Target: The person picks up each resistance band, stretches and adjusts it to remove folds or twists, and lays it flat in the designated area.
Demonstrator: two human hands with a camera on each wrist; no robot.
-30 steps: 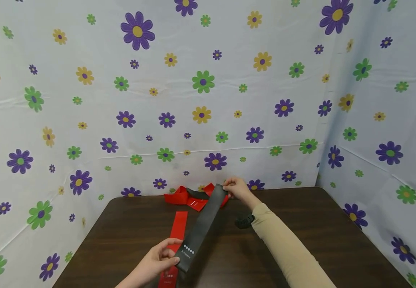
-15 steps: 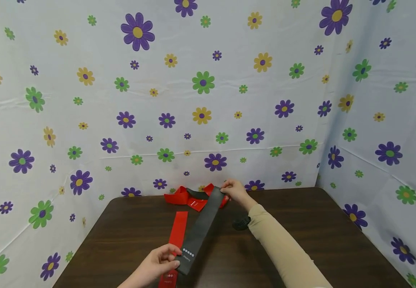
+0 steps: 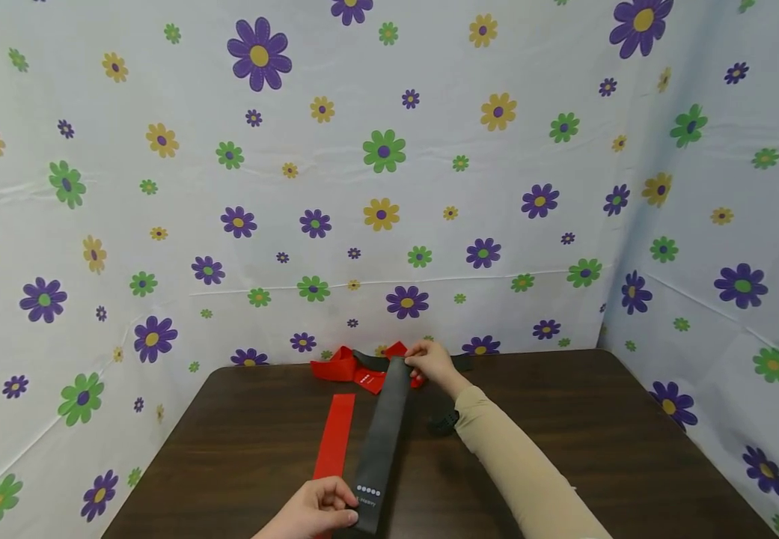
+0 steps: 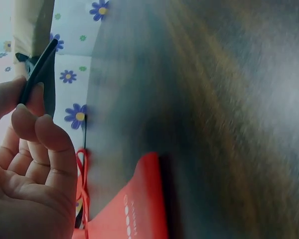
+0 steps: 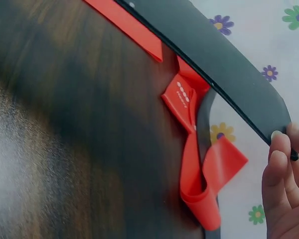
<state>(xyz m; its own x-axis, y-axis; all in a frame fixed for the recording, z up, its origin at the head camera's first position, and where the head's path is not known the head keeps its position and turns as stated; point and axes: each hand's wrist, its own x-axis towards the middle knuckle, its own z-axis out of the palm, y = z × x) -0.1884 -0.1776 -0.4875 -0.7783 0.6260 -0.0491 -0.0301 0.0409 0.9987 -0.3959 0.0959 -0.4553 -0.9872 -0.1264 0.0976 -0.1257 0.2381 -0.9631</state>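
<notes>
A white backdrop point(image 3: 261, 187) printed with purple, green and yellow flowers rises behind the dark wood-grain counter point(image 3: 227, 442). The left hand point(image 3: 315, 509) pinches the near end of a charcoal X-Heavy resistance band point(image 3: 382, 442). Just beyond that hand lies a flat red resistance band point(image 3: 335, 438), which a low sweep of the fingers could drag askew. Farther out, left of the right hand, a looped red resistance band point(image 3: 335, 367) lies against a dark band point(image 3: 370, 362); lowering the charcoal one too far forward could tangle them. It slants away from the left hand to the right hand point(image 3: 432, 363), which pinches the far end near a corner, so under tension a slip there would likely snap it back.
</notes>
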